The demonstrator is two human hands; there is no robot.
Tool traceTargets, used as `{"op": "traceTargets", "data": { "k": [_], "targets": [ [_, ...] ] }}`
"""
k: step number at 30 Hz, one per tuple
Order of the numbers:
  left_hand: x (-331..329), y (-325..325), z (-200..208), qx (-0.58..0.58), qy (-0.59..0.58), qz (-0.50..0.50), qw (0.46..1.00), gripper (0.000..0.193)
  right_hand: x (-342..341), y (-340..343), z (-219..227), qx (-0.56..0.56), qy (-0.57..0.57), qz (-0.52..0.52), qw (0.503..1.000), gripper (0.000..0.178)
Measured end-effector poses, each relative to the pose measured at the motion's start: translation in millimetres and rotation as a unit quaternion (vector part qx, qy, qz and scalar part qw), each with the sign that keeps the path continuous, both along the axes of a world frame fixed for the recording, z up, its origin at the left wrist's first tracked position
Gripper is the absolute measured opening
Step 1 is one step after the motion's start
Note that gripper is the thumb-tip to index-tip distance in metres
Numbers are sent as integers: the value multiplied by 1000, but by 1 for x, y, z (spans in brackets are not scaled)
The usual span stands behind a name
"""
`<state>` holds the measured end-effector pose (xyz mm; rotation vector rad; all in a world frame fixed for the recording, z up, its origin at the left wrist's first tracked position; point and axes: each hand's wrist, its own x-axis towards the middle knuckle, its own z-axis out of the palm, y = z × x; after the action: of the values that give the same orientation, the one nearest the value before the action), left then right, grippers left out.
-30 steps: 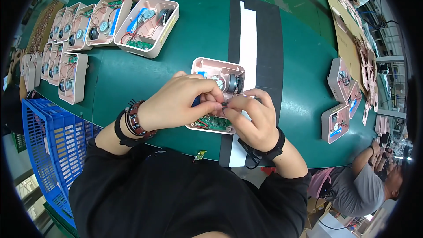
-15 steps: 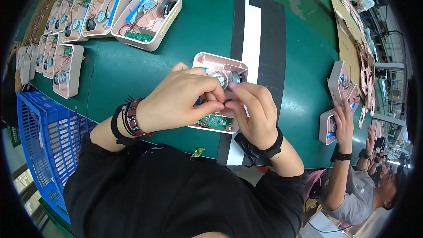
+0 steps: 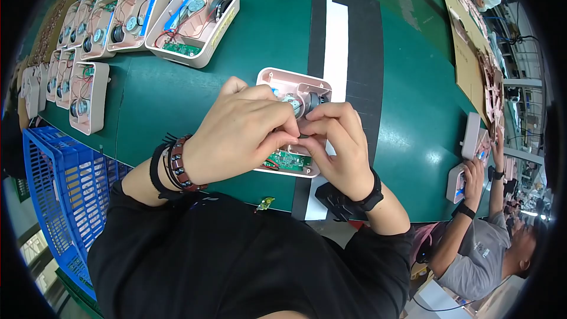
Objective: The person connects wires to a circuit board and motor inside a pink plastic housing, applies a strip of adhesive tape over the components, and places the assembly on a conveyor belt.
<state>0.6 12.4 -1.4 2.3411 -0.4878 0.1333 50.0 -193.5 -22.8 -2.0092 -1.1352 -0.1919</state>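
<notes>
In front of me on the green table lies a pale pink open housing (image 3: 286, 75). A green circuit board (image 3: 289, 161) sits in its near end, with round metal parts (image 3: 292, 103) and a black speaker (image 3: 312, 101) farther in. My left hand (image 3: 248, 121) reaches over the housing's left side, thumb and forefinger pinched. Against those fingertips, my right hand (image 3: 339, 147) is pinched too, from the right side. Between the two pinches is a small dark piece, mostly hidden, whose kind I cannot make out.
Several similar filled housings (image 3: 194, 26) stand at the back left. A blue plastic crate (image 3: 77, 201) is at the left. A black mat with a white strip (image 3: 336, 47) runs under the housing. A small green board (image 3: 265, 204) lies near the front edge. At right, a co-worker's hand (image 3: 473, 180) touches another housing.
My hands stay pinched together over the housing, with the right fingers shifted slightly. At right, the co-worker's hands and the housings there have moved farther away from me.
</notes>
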Motion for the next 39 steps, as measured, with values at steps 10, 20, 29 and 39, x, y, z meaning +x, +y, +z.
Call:
{"op": "traceTargets", "data": {
  "k": [10,20,29,39],
  "targets": [
    [-1,-5,-4,9,-1,3,1000,15,-1,0,3,-84,-96,5,992,17],
    [-1,-6,-1,9,24,38,999,15,-4,4,5,-55,-88,-44,994,22],
    [0,-3,0,30,24,12,999,13,1,1,-4,-10,-31,-18,999,16],
    [-5,-1,-5,33,-49,18,998,12,-3,1,3,-53,-70,-19,996,18]
  ]
}}
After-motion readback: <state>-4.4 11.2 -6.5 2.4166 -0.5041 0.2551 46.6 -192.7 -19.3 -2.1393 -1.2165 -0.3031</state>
